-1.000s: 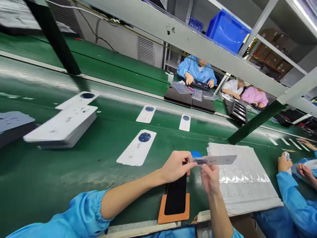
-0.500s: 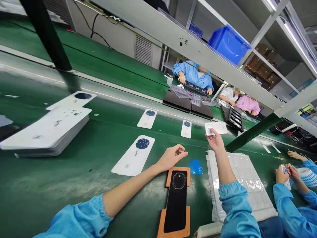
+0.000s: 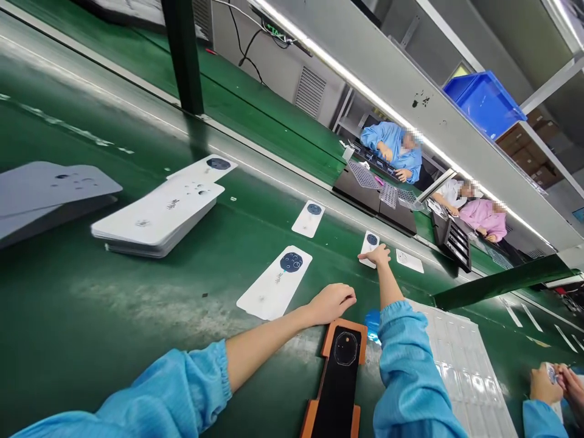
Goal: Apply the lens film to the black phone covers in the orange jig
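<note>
My right hand (image 3: 376,255) reaches far out over the green belt and rests its fingers on a small white card with a dark round patch (image 3: 369,244). Whether it grips the card or only touches it, I cannot tell. Just right of it lies a plain white card (image 3: 409,260). My left hand (image 3: 332,302) sits loosely curled on the belt, holding nothing, just above a black phone-shaped part (image 3: 340,377) in an orange holder (image 3: 329,334). A blue film scrap (image 3: 372,319) lies beside the holder.
More white cards lie on the belt (image 3: 275,283) (image 3: 309,218), and stacks of white cards (image 3: 160,216) at the left. A tray of clear films (image 3: 460,359) is at my right. A neighbour's hands (image 3: 554,382) work at the far right; others sit across the line.
My right hand set down the white piece it held up and came down onto the card with the dark patch. My left hand stayed by the orange holder. The view swung left.
</note>
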Demonstrator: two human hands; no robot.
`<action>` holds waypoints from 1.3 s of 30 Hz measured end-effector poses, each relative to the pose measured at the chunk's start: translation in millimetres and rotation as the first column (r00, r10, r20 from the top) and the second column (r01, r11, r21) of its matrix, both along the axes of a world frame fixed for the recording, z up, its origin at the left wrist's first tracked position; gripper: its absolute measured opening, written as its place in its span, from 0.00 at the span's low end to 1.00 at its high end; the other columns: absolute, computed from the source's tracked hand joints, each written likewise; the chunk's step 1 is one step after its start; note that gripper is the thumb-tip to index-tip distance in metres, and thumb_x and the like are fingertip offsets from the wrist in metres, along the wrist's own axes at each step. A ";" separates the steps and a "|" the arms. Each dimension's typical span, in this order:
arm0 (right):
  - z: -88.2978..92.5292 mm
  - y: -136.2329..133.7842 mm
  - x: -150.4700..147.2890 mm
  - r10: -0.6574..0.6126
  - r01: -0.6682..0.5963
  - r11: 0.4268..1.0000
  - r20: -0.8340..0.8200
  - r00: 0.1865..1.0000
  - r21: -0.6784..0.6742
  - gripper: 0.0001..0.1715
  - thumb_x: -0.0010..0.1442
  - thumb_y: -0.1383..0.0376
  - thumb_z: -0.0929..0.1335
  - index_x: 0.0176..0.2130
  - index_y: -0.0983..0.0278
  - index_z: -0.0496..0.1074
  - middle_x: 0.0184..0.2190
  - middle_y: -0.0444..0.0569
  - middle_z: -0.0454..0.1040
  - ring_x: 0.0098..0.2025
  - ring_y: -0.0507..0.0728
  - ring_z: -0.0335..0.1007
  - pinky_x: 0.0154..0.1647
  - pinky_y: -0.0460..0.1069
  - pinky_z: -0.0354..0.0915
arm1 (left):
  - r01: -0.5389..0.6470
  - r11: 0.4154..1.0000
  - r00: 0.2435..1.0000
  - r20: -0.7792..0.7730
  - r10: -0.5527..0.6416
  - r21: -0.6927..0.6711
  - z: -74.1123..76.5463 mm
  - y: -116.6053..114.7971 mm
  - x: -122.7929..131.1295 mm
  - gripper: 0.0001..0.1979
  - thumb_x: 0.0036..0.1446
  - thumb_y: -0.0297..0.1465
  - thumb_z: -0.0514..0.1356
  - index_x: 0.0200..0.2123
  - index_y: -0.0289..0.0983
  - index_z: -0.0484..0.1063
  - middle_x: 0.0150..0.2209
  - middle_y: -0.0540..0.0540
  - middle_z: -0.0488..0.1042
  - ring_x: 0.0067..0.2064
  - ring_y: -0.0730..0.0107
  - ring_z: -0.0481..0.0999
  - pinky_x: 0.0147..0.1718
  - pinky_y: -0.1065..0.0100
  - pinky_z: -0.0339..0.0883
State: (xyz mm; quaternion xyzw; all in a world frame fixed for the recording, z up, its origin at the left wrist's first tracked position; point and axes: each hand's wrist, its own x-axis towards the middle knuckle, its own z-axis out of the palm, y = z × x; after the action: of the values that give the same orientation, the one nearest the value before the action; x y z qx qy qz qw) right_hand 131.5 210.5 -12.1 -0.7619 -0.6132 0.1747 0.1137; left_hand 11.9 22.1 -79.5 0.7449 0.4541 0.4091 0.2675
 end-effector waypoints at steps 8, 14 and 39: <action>42.6 -45.1 14.2 0.184 -0.190 0.970 0.049 0.982 0.154 0.22 0.59 0.63 0.70 0.52 0.65 0.68 0.50 0.61 0.74 0.52 0.64 0.71 0.52 0.56 0.64 | -0.178 0.969 0.984 0.017 0.178 0.169 17.8 -1.4 -8.4 0.14 0.65 0.31 0.52 0.51 0.37 0.70 0.53 0.37 0.71 0.57 0.56 0.70 0.56 0.55 0.64; 52.8 -182.9 54.2 0.614 -0.664 0.678 0.255 0.747 0.316 0.10 0.64 0.69 0.65 0.42 0.59 0.75 0.37 0.49 0.77 0.46 0.57 0.71 0.57 0.54 0.59 | -0.250 0.838 0.930 -0.123 0.348 0.485 31.4 12.8 -30.7 0.20 0.59 0.32 0.58 0.55 0.40 0.71 0.57 0.36 0.72 0.65 0.43 0.61 0.63 0.40 0.47; -53.1 -401.8 209.1 -0.057 -0.055 0.906 0.249 0.967 0.420 0.13 0.64 0.55 0.68 0.31 0.60 0.70 0.30 0.50 0.72 0.34 0.60 0.67 0.38 0.53 0.62 | -0.641 0.678 0.739 -0.050 0.672 -0.361 22.9 11.0 -14.1 0.18 0.54 0.39 0.61 0.19 0.35 0.65 0.15 0.54 0.59 0.27 0.69 0.63 0.29 0.71 0.59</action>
State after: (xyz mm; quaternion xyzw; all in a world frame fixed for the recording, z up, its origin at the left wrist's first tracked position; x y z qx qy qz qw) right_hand 340.7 -191.3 -65.2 -0.7355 -0.6454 -0.0623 0.1966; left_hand -2.2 33.1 -56.5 0.4526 0.7446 0.4209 0.2521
